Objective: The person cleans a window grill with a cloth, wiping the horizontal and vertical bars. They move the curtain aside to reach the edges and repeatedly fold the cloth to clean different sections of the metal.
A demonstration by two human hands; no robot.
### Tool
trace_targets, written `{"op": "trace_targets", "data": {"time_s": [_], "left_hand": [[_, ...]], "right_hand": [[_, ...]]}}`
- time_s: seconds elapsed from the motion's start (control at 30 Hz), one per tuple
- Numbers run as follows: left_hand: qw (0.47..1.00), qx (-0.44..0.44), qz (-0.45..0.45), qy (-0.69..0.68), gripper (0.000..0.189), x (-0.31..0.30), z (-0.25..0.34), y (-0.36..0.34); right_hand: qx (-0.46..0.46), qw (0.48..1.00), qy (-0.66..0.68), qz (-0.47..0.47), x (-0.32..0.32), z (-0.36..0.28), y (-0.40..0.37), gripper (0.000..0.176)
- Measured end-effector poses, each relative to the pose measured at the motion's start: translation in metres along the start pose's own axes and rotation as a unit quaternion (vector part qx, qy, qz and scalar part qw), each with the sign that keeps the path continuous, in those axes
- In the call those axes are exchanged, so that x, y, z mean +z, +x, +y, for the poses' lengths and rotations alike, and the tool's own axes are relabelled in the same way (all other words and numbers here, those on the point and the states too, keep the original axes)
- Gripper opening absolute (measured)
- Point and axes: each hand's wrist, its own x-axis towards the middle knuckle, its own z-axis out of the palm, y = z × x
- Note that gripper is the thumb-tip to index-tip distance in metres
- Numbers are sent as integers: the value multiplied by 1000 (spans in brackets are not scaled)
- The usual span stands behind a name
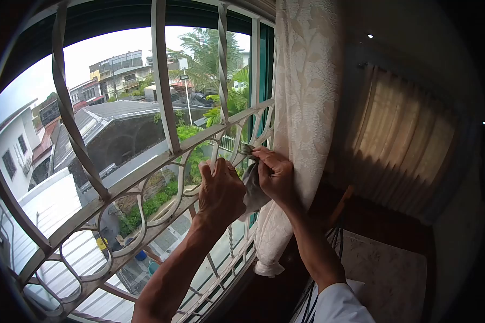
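Observation:
A white metal window grille (145, 168) with twisted bars and curved scrollwork crosses the view. My left hand (221, 188) is at the scrollwork near the middle, its fingers bent around a thin curved bar. Just right of it, my right hand (275, 171) pinches a grey cloth (254, 188) against the grille. The cloth hangs down between the two hands, partly hidden behind my left hand. Beside my right hand hangs a cream patterned curtain (307, 81).
Outside the grille are rooftops (113, 116), a palm tree (207, 54) and green plants. The curtain's knotted lower end (268, 267) hangs below my right hand. A second curtained window (407, 134) and a patterned surface (385, 269) are at the right.

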Motion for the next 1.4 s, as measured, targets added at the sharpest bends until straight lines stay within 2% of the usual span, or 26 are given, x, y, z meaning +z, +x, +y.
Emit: {"op": "trace_targets", "data": {"time_s": [0.07, 0.1, 0.17, 0.2, 0.27, 0.3, 0.4, 0.57, 0.67, 0.7, 0.73, 0.8, 0.83, 0.9, 0.93, 0.97, 1.03, 1.07, 1.13, 1.17, 1.23, 1.27, 1.3, 1.37, 1.4], "left_hand": [[1000, -2, 0, -3, 53, 2, 0, 0], [1000, 3, -1, -3, 54, 2, -1, -1], [1000, -1, -11, -6, 54, -1, 0, 0], [1000, -4, -18, -11, 54, -2, 1, 0], [1000, -4, -20, -18, 55, -3, 1, 1], [999, -5, -22, -26, 56, -3, 1, 0], [998, -6, -33, -45, 58, -13, -1, 3], [999, -13, 21, -39, 60, 6, -4, 2], [999, -2, 27, -44, 60, -1, -1, 4], [999, 4, 16, -33, 60, -6, -3, 4], [998, 20, 49, -19, 62, -2, -5, 3], [999, 19, 34, -10, 64, -2, -8, 3], [1000, 19, 19, -5, 66, -3, -7, 3], [1000, 16, 14, -6, 67, -3, -6, 4], [1000, 14, 7, -5, 68, -4, -5, 4], [1000, 15, 7, -8, 68, -4, -5, 4], [1000, 10, 15, -4, 67, -4, -6, 4], [1000, 12, 14, -7, 67, -5, -6, 4], [1000, 6, 12, -5, 68, -7, -6, 6], [1000, 3, 16, -4, 68, -3, -4, 4], [999, 4, 24, -26, 66, -2, -4, 5], [999, 1, 31, -25, 66, -2, -3, 6], [999, -5, 26, -28, 66, -2, -2, 5], [999, -9, 20, -28, 65, -1, -1, 4], [999, -12, 15, -31, 63, -1, -1, 5]], "right_hand": [[-37, 990, -117, 67, -4, 23, 1, 22], [-8, 992, -104, 74, -4, 38, 9, 24], [-71, 988, -137, -25, 2, 65, 24, 26], [-70, 988, -137, -24, 3, 69, 32, 26], [-19, 961, -256, -101, 4, 74, 40, 28], [-17, 961, -255, -104, 7, 75, 37, 28], [-43, 985, -162, -31, 13, 67, 23, 27], [-48, 981, -181, -50, 3, 88, 24, 25], [-49, 982, -183, -6, 13, 78, 19, 28], [-24, 982, -185, 14, 10, 68, 10, 26], [-18, 974, -220, 43, 5, 74, 2, 24], [2, 958, -266, 108, -11, 105, -6, 22], [64, 956, -264, 108, -23, 101, 1, 20], [164, 966, -178, 93, -31, 99, 22, 26], [9, 973, -186, 134, -24, 108, 33, 23], [-32, 980, -175, 94, -22, 111, 44, 24], [-47, 967, -245, -50, -17, 128, 55, 23], [-45, 966, -247, -52, -16, 128, 57, 23], [20, 954, -268, -130, -15, 130, 64, 25], [15, 954, -269, -130, -12, 134, 59, 25], [13, 993, -105, -50, -9, 141, 48, 26], [40, 994, -84, -56, -16, 141, 46, 26], [37, 994, -85, -55, -22, 144, 51, 26], [-35, 964, -229, -131, -31, 154, 62, 25], [-36, 964, -228, -129, -29, 160, 67, 25]]}}
